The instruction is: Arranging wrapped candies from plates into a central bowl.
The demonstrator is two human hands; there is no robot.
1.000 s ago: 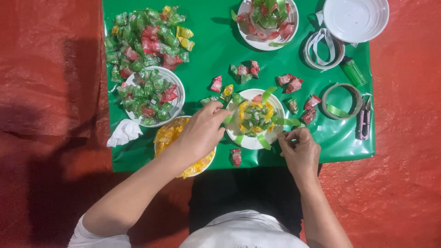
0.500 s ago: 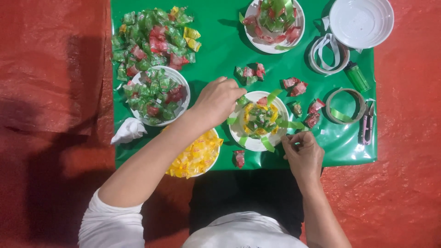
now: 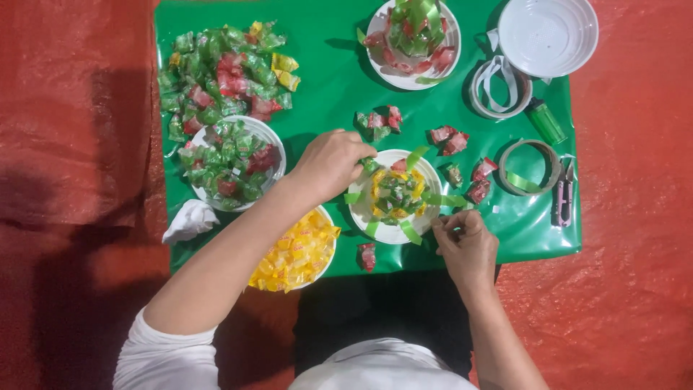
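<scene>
A small white plate [image 3: 361, 211] in the middle of the green sheet [image 3: 325, 79] carries yellow and green wrapped candies with green tape strips [image 3: 410, 232] fanning out over its rim. My left hand [image 3: 330, 162] is at the plate's upper left rim, its fingers pinching a green wrapped candy [image 3: 371, 165]. My right hand [image 3: 465, 242] rests at the plate's lower right, fingertips closed on the end of a green tape strip. Whether the tape is stuck to the plate there is hidden by the fingers.
A plate of yellow candies [image 3: 297, 253] lies under my left forearm. A plate of green and red candies [image 3: 232, 162], a loose candy pile [image 3: 224, 68], a finished candy plate [image 3: 411, 36], stacked white plates [image 3: 547, 36], tape rolls [image 3: 525, 167], a green lighter [image 3: 545, 120], small scissors [image 3: 563, 195] and a crumpled tissue [image 3: 189, 220] surround them.
My left hand has lifted off the yellow-candy plate and moved up and right to the middle plate's upper left rim. My right hand has stayed at the lower right rim.
</scene>
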